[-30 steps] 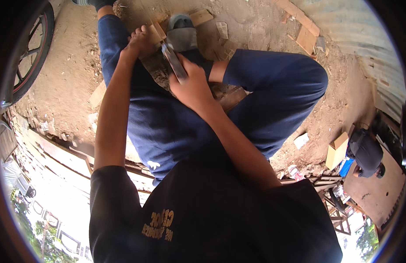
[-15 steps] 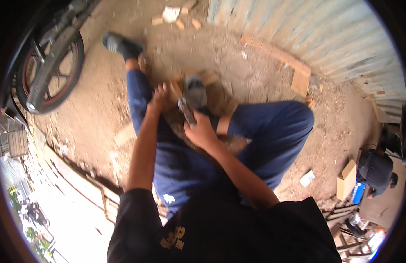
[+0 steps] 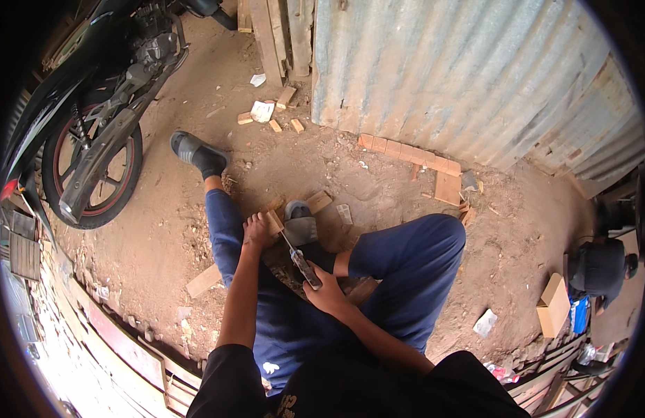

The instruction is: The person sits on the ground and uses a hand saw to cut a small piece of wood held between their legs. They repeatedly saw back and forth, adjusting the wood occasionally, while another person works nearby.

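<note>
My right hand point(image 3: 327, 292) is closed around the brown handle of a hand tool point(image 3: 299, 262) with a silvery middle and a thin, straight, blade-like front; its exact kind is unclear. The tool slants up and left, its tip close to a small wooden block point(image 3: 275, 222). My left hand point(image 3: 257, 231) is closed over the left side of that block, beside my left knee. My right foot, in a grey slide sandal point(image 3: 300, 226), rests just right of the block. The lower end of the block is partly hidden.
A motorcycle point(image 3: 99, 164) stands at the left, and a corrugated metal sheet point(image 3: 434, 76) rises ahead. Reddish blocks point(image 3: 409, 153) line its foot. Wood offcuts point(image 3: 275, 126) lie on the dirt. At the far right another person point(image 3: 601, 268) bends near a cardboard box point(image 3: 553, 305).
The view has tilted forward, bringing in more of the motorcycle and metal sheet. My right hand with the tool sits slightly farther back from the block; my left hand still grips it.
</note>
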The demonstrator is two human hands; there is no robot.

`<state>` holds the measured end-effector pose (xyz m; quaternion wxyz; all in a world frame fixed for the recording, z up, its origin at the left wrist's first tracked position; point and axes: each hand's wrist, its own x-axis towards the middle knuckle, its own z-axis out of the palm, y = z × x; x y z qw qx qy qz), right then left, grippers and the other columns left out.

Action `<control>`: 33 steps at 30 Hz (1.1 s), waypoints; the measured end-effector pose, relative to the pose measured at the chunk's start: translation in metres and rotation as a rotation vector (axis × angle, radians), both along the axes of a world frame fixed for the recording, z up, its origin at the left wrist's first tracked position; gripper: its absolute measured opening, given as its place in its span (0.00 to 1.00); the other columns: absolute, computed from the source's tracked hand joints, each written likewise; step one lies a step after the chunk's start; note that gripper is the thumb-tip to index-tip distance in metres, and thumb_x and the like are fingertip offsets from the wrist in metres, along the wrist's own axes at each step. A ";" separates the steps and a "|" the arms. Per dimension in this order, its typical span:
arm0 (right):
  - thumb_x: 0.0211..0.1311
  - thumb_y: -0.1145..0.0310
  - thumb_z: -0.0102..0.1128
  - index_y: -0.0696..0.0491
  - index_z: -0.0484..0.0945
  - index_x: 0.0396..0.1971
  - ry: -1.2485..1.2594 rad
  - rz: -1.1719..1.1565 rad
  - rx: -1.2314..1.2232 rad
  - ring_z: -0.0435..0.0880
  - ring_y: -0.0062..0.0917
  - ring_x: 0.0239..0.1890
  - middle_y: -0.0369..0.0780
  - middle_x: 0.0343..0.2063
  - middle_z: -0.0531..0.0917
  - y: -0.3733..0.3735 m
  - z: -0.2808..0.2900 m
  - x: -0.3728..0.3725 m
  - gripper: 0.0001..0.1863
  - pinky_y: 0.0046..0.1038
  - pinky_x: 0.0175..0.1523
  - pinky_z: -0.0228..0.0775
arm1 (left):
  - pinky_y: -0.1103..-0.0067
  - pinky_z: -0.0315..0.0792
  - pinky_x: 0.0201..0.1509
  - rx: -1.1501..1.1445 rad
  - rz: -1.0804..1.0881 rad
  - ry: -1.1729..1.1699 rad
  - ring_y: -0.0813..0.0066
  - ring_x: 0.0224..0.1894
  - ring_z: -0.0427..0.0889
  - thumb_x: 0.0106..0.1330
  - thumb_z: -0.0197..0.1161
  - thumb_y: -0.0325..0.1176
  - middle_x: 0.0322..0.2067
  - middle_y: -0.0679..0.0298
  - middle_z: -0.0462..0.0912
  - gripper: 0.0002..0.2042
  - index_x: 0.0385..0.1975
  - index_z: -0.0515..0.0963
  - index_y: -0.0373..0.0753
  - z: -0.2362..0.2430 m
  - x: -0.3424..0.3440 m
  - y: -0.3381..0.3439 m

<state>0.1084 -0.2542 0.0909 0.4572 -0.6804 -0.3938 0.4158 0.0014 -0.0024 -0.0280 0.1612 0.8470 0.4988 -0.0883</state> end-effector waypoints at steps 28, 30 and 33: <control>0.60 0.80 0.57 0.62 0.71 0.59 -0.084 -0.051 0.116 0.83 0.22 0.42 0.43 0.41 0.84 -0.032 0.036 0.016 0.25 0.23 0.49 0.72 | 0.57 0.62 0.66 -0.057 -0.078 0.079 0.45 0.65 0.65 0.53 0.70 0.41 0.59 0.45 0.68 0.34 0.56 0.62 0.31 0.006 0.000 0.007; 0.62 0.79 0.57 0.63 0.70 0.61 -0.100 -0.011 0.052 0.80 0.18 0.42 0.41 0.43 0.83 -0.056 0.040 0.026 0.25 0.21 0.49 0.71 | 0.57 0.62 0.66 -0.145 -0.070 0.093 0.44 0.65 0.65 0.55 0.66 0.38 0.60 0.43 0.67 0.30 0.56 0.63 0.32 0.017 0.004 0.008; 0.61 0.76 0.57 0.62 0.68 0.62 0.015 0.013 -0.119 0.85 0.39 0.48 0.52 0.48 0.82 -0.072 0.076 0.025 0.27 0.30 0.53 0.74 | 0.56 0.61 0.67 -0.161 -0.076 0.073 0.42 0.65 0.65 0.57 0.64 0.38 0.60 0.42 0.67 0.29 0.56 0.63 0.32 0.014 -0.002 0.013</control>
